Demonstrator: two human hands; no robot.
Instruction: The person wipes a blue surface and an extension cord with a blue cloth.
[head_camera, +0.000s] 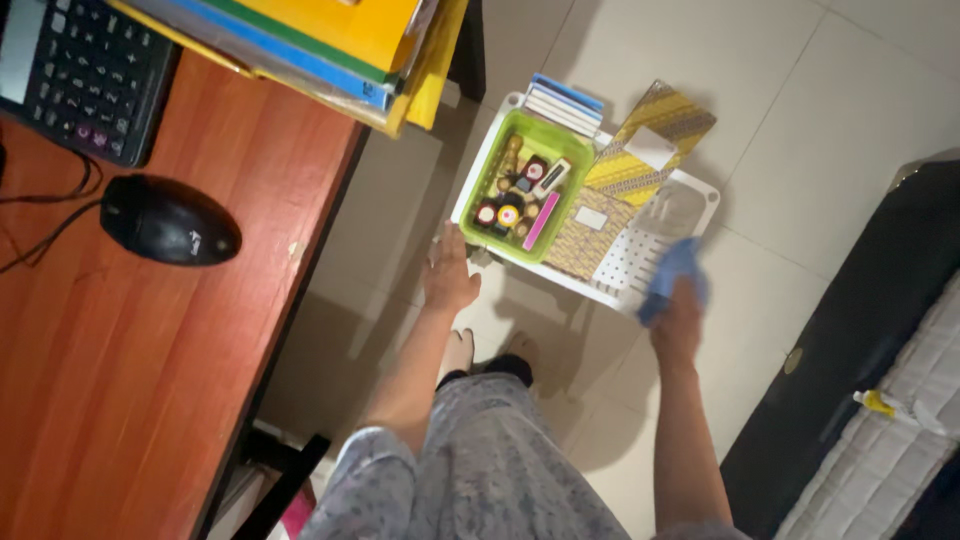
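Observation:
A white plastic rack (618, 262) stands on the tiled floor. Inside it sits a green tray (538, 130) filled with several small bottles and tubes. Beside the tray lie patterned yellow-and-brown boxes (640, 140) and a few books (563, 102). My left hand (447, 272) reaches down with fingers spread, touching the rack's near left corner. My right hand (678, 315) grips a blue cloth (672, 270) pressed against the rack's near right edge.
A reddish wooden desk (140, 350) fills the left, carrying a black mouse (168, 220), a black keyboard (85, 70) and a stack of coloured folders (330, 45). A dark bed frame with a mattress (880, 430) lies at right. My feet (490, 352) stand just before the rack.

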